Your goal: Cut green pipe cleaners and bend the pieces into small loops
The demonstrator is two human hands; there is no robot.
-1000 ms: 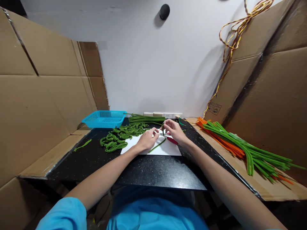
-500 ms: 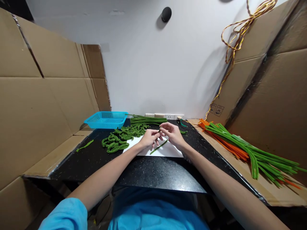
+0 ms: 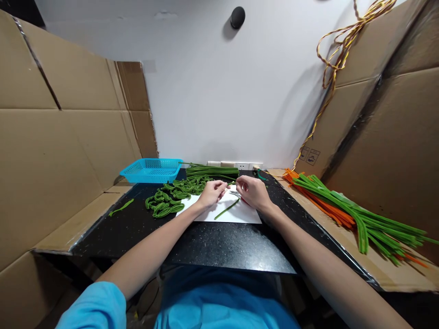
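My left hand (image 3: 213, 193) and my right hand (image 3: 253, 191) are closed in pinches above a white sheet (image 3: 206, 217), a small gap apart. A short green pipe cleaner (image 3: 231, 183) runs between their fingertips, mostly hidden by the fingers. Below them, one straight piece of green pipe cleaner (image 3: 227, 209) lies slantwise on the sheet. A small silvery metal tool (image 3: 235, 193) lies partly under my right hand; its kind is unclear. Left of the sheet is a pile of looped green pipe cleaners (image 3: 164, 209). Behind it rests a bundle of straight green stems (image 3: 211, 171).
A blue plastic basket (image 3: 152, 171) stands at the back left of the black table (image 3: 219, 244). Orange stems (image 3: 338, 216) and light green stems (image 3: 356, 214) lie on cardboard at right. One green strip (image 3: 121, 208) is at left. Cardboard walls (image 3: 68, 151) flank both sides.
My hands have drawn apart, the right one shifting slightly right, opening a gap between the fingertips. The metal tool on the sheet shows more. The piles have stayed put.
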